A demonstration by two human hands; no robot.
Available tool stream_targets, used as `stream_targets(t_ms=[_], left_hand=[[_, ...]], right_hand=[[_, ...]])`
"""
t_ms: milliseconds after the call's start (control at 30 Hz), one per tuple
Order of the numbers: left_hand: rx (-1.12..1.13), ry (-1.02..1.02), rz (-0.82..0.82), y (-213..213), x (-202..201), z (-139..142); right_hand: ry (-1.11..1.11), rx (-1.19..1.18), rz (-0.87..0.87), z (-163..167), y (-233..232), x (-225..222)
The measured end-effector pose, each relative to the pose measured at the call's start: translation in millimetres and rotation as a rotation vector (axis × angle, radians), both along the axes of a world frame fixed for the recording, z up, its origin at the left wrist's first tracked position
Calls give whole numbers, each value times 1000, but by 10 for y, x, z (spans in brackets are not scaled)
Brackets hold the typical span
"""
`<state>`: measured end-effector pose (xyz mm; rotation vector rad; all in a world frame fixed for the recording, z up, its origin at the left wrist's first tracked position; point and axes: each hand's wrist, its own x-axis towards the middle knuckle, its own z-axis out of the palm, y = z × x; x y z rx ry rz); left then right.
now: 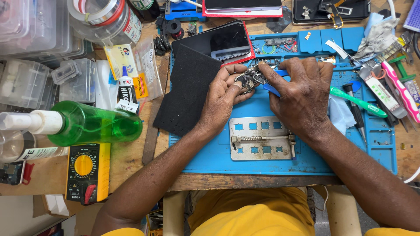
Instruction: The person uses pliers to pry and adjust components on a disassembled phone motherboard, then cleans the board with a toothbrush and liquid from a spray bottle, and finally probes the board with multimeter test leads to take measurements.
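- The left hand (224, 94) pinched a small circuit board (246, 80), lifted just above the blue repair mat (218, 155) for steadiness.
- The right hand (302, 94) closed its grip on blue-handled tweezers (272, 89), tips at the board (contact too small to tell).
- A metal board holder (261, 138) lay near the wrists.
- A black phone (223, 42) rested beyond the hands.

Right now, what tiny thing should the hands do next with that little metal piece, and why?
Probably keep the left hand steady and nudge the blue-handled tool in the right hand a touch further into the small metal part. The part is pinched in the left fingertips above the blue mat, and the tool's tip seems to already meet it, so only a careful, small push looks needed.
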<state>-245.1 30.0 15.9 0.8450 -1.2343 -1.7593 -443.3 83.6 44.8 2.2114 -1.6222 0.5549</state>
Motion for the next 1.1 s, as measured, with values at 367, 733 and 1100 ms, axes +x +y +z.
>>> stream_targets(t_ms=[367, 733, 1100], left_hand=[[-8, 15, -2, -26, 20, -60], [-30, 2, -7, -57, 40, -54], [-32, -5, 0, -69, 62, -63]], right_hand=[[2, 8, -6, -32, -41, 42], [1, 21, -12, -24, -81, 61], [20, 4, -4, -26, -99, 72]])
